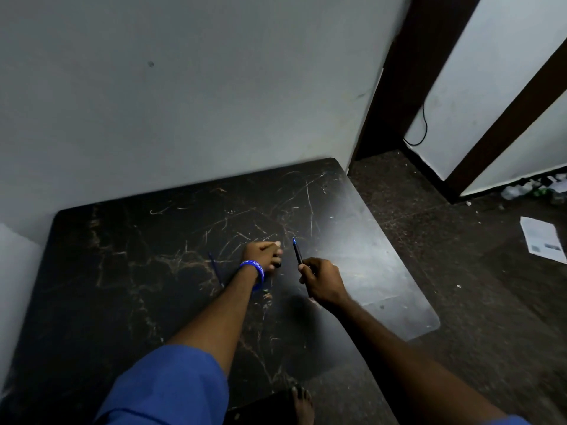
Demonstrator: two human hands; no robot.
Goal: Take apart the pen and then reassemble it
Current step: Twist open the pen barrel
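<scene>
- Though slim and light, likely stiff yet slippery plastic: best pinched across the barrel's middle, small parts kept low over the table (129, 302).
- Near right: right hand (322, 280) curled shut around the lower end of the pen barrel (297, 254), blue tip aimed far.
- Left of it: left hand (264, 254) closed on a small dark piece (277, 265), probably the cap.
- Further left, flat on the table: thin blue refill (216, 269), apart from both hands.

Pen barrel (297, 254) in right hand (323, 282) (left hand (264, 256) fisted) over dark table (122, 271)
</scene>
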